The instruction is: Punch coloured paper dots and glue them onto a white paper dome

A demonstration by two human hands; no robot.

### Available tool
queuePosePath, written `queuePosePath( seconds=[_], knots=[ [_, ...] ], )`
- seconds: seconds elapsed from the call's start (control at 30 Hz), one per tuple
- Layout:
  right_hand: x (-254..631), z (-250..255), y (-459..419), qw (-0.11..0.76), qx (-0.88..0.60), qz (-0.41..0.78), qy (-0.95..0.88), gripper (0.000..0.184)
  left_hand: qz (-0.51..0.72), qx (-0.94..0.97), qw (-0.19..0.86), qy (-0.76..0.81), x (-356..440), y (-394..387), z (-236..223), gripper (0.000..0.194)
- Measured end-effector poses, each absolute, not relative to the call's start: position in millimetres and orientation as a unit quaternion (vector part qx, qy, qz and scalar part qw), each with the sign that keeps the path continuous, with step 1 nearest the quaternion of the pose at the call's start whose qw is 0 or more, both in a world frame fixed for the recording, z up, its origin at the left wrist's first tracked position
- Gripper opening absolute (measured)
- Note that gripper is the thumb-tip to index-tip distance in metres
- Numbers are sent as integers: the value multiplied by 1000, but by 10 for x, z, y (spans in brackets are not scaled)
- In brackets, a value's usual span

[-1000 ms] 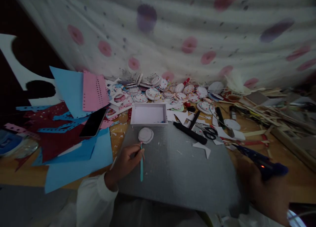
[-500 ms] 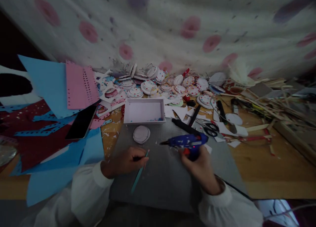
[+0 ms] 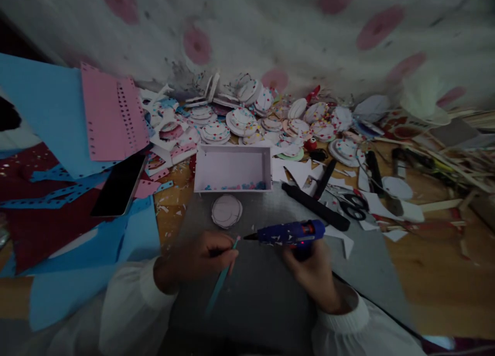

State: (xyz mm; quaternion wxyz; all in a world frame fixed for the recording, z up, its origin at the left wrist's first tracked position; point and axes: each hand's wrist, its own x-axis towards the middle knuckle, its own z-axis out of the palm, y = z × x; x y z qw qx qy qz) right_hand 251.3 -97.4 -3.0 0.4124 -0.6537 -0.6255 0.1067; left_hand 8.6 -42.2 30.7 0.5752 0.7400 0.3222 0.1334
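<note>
My left hand (image 3: pixel 204 255) pinches a thin teal stick (image 3: pixel 219 288) near its upper end, where a small pinkish bit shows at the tip. Wrapped round the handle of a blue hot glue gun (image 3: pixel 290 233) is my right hand (image 3: pixel 311 271), and a red light glows on the gun. The dark nozzle points left and sits close to the stick's tip; whether they touch I cannot tell. Just beyond my left hand lies a round white paper disc (image 3: pixel 227 211) on the grey mat (image 3: pixel 270 299). An open white box (image 3: pixel 234 165) behind it holds small blue and pink bits.
Layered paper discs with coloured dots (image 3: pixel 240 121) are heaped along the curtain. Blue sheets (image 3: pixel 46 113), pink card (image 3: pixel 112 113) and a phone (image 3: pixel 119 185) lie left. Scissors (image 3: pixel 353 206), a black rod (image 3: pixel 315 206), paper scraps and wood strips (image 3: pixel 460 160) are at right.
The glue gun's nozzle has come left and slightly down to the teal stick's tip. My left hand still grips the stick. The view has shifted and moved closer.
</note>
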Motion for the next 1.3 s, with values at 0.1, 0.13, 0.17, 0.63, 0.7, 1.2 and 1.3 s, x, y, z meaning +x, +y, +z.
queuePosePath(
  seconds=[0.1, 0.13, 0.17, 0.63, 0.7, 1.2, 1.3],
  knots=[
    [2519, -42, -980, 406, -653, 105, -631, 13, 129, 742, 575, 320, 100, -415, 346, 40],
    [2522, -45, -982, 402, -654, 104, -632, 13, 125, 743, 575, 320, 103, -413, 358, 40],
    [2524, -47, -984, 400, -656, 104, -632, 12, 123, 744, 574, 320, 105, -412, 367, 40],
    [2558, -73, -1005, 396, -646, 87, -647, 7, 124, 744, 579, 309, 98, -409, 329, 40],
    [2558, -79, -1007, 396, -642, 100, -648, 6, 118, 746, 578, 308, 94, -407, 332, 42],
    [2759, -22, -891, 333, -728, 62, -596, 36, 124, 721, 599, 325, 74, -433, 359, 44],
    [2906, -33, -846, 278, -737, 24, -616, 37, 132, 713, 608, 322, 61, -443, 345, 44]
  ],
)
